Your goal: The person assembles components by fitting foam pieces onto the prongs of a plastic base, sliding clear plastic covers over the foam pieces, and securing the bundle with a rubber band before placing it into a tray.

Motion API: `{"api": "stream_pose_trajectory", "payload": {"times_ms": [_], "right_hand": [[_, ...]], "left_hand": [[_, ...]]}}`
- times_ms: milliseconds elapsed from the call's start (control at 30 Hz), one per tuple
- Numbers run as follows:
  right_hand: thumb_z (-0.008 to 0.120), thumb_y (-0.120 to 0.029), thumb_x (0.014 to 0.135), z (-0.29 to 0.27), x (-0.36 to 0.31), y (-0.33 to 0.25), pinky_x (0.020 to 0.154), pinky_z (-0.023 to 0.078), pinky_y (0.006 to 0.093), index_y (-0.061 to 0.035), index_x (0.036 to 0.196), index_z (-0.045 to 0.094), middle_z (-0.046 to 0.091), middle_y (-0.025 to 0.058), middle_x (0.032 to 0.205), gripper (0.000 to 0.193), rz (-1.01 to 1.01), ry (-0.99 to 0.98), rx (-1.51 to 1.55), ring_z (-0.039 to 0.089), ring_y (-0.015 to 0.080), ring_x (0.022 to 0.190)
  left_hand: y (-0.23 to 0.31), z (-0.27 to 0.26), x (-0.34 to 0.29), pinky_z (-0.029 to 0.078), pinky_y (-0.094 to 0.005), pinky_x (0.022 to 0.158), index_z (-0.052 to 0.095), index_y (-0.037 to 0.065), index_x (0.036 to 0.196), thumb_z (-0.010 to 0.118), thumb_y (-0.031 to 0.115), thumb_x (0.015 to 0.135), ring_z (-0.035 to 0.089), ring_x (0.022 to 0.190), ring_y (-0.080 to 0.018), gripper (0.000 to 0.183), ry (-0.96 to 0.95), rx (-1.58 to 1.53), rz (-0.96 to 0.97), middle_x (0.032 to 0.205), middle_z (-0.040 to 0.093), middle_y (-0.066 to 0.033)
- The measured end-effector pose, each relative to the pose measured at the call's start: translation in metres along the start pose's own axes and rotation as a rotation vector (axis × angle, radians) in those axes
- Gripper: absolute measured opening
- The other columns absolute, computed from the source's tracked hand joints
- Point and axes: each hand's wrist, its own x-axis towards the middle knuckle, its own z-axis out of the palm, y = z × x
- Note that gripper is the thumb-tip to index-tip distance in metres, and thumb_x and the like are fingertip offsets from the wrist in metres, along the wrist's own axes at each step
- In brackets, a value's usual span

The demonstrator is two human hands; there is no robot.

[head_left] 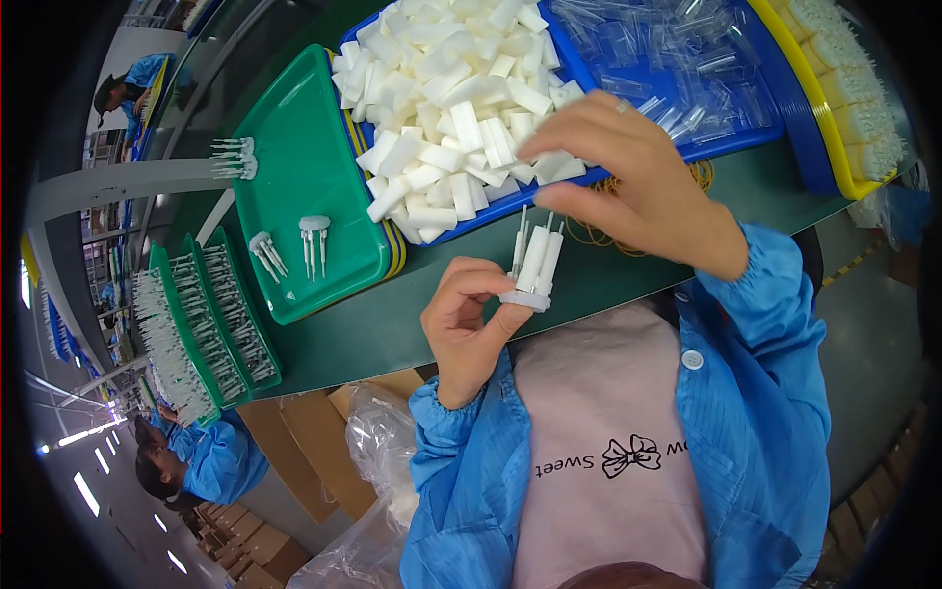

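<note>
So from the head camera, looking down: the left hand [469,324] is pinched shut on the flat base of a small white pronged plastic piece [531,270], holding it upright just over the dark green table [392,324], near the person's chest. The right hand [628,177] is right above it, fingers curled with the fingertips [538,147] closed around a white sleeve at the top of that same piece, so both hands meet on the one part. Just behind the hands sits a blue tray [579,74] heaped with loose white plastic sleeves [451,98], and its right half is full of clear plastic caps [677,59]. Left of that is a green tray [294,167], mostly bare, with two finished-looking pronged pieces [314,240] lying in it and another couple near its upper left edge. Further left are green racks [211,324] packed with rows of upright pins. A yellow tray [834,108] of white parts runs along the far right. Some rubber bands [608,236] lie on the table under the right wrist. Another person in a blue smock [211,456] sits at lower left.
</note>
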Motion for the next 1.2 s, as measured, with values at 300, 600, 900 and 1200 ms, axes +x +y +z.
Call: {"api": "stream_pose_trajectory", "payload": {"times_ms": [300,600,900,1200], "right_hand": [[0.07,-0.015,0.073,0.052,0.025,0.033,0.081,0.041,0.0388,-0.011,0.095,0.058,0.058,0.0041,0.089,0.026,-0.151,-0.033,-0.524,0.056,0.0227,0.089],[0.06,-0.007,0.08,0.026,0.02,0.038,0.072,0.046,0.0329,-0.0115,0.1,0.06,0.062,0.0045,0.085,0.021,0.045,0.131,-0.107,0.06,0.0241,0.079],[0.057,-0.004,0.087,0.005,0.01,0.028,0.081,0.045,0.0228,-0.004,0.122,0.049,0.059,0.0038,0.097,0.037,0.35,-0.002,0.687,0.056,0.0094,0.091],[0.057,-0.001,0.084,0.0,0.001,-0.001,0.078,0.046,0.0241,-0.0047,0.118,0.053,0.06,0.0023,0.092,0.034,0.295,0.034,0.765,0.057,0.0087,0.087]], "left_hand": [[-0.001,-0.005,-0.006,0.049,-0.0257,0.076,0.061,-0.003,0.094,0.072,-0.006,0.075,0.057,0.083,-0.0135,0.022,0.034,-0.047,-0.003,0.096,0.053,-0.0085],[-0.001,-0.006,-0.002,0.049,-0.0257,0.076,0.061,-0.003,0.094,0.072,-0.005,0.075,0.057,0.083,-0.0137,0.022,0.034,-0.079,0.004,0.097,0.053,-0.0085],[0.002,-0.006,-0.005,0.047,-0.0267,0.074,0.064,-0.002,0.094,0.073,-0.006,0.073,0.057,0.082,-0.0162,0.024,0.073,0.021,0.136,0.098,0.059,-0.012],[0.003,-0.008,-0.008,0.046,-0.0279,0.069,0.067,-0.001,0.09,0.074,0.0,0.073,0.058,0.08,-0.0193,0.019,0.069,0.12,0.304,0.091,0.062,-0.0133]]}}
